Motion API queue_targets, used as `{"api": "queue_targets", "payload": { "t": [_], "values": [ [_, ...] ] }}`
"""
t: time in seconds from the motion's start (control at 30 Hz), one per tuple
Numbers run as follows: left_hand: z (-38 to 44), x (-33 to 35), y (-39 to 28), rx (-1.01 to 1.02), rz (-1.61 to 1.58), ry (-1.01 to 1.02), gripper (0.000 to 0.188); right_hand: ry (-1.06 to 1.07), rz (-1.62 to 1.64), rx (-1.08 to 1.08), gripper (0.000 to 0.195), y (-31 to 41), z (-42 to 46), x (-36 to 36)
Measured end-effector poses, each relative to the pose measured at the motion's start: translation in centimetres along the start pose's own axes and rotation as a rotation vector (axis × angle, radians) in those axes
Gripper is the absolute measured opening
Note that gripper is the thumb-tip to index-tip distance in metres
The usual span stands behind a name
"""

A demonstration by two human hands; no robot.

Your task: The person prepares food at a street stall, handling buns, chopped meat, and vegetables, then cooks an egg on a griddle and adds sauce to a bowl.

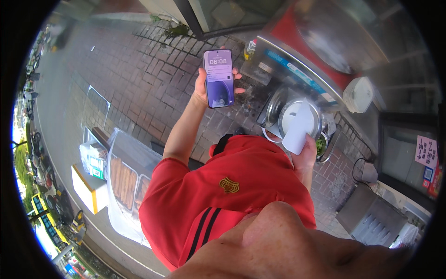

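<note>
A smartphone [219, 83] lies face up in my left hand [201, 87], with my thumb along one side and fingertips curling round the other; its lit screen shows a clock. My right hand [306, 153] grips a white folded sheet [299, 129], perhaps paper or a thin bag. Beneath that sheet is a round metal pot [315, 111] with whitish contents, partly covered from view. A shiny round metal lid or pan [276, 108] leans beside the pot. Near my right fingers, a metal bowl [324, 148] contains chopped greens.
Long fried dough sticks [122, 181] lie in trays under clear plastic at the left, near a white and yellow box [89, 190]. A metal counter [296, 69], a bottle of yellow liquid [250, 50] and stacked white bowls [358, 95] stand at the upper right. Brick paving [150, 83] surrounds me.
</note>
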State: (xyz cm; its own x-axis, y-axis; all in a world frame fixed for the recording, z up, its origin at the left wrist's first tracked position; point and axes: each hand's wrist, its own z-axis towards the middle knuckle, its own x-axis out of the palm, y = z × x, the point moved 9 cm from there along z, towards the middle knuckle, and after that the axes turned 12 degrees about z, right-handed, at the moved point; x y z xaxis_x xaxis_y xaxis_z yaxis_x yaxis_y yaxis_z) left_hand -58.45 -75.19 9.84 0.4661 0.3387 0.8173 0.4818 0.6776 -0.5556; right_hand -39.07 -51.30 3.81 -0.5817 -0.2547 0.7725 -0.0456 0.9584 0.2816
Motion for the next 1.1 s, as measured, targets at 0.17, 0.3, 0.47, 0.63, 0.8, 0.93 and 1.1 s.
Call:
{"api": "queue_targets", "payload": {
  "t": [0.17,0.3,0.47,0.63,0.8,0.93,1.1],
  "values": [
    [2.4,3.2,0.3,0.012,0.053,0.074,0.096,0.021,0.017,-0.015,0.04,2.3,-0.1,-0.9],
    [3.5,4.7,1.0,-0.004,0.05,0.1,0.09,0.015,0.022,-0.026,0.041,4.0,-0.1,-2.1],
    [4.9,5.3,3.9,-0.154,0.105,0.042,0.079,0.065,0.077,-0.061,0.042,6.5,-0.4,-2.7],
    [-1.8,-9.8,14.1,-0.982,0.458,-0.296,0.054,0.127,0.131,-0.093,0.041,7.8,-0.4,-3.0],
    [-19.9,-20.4,21.1,-1.964,0.902,0.013,0.056,0.056,0.169,-0.206,0.039,10.7,-2.3,-3.6],
    [-23.3,-19.7,23.3,-1.991,0.886,0.36,0.054,-0.063,0.192,-0.325,0.039,14.0,-3.2,-7.0],
    [-11.9,-6.9,21.9,-1.395,1.182,0.705,0.062,-0.03,0.194,-0.373,0.037,16.3,-3.4,-8.5]
  ]
}}
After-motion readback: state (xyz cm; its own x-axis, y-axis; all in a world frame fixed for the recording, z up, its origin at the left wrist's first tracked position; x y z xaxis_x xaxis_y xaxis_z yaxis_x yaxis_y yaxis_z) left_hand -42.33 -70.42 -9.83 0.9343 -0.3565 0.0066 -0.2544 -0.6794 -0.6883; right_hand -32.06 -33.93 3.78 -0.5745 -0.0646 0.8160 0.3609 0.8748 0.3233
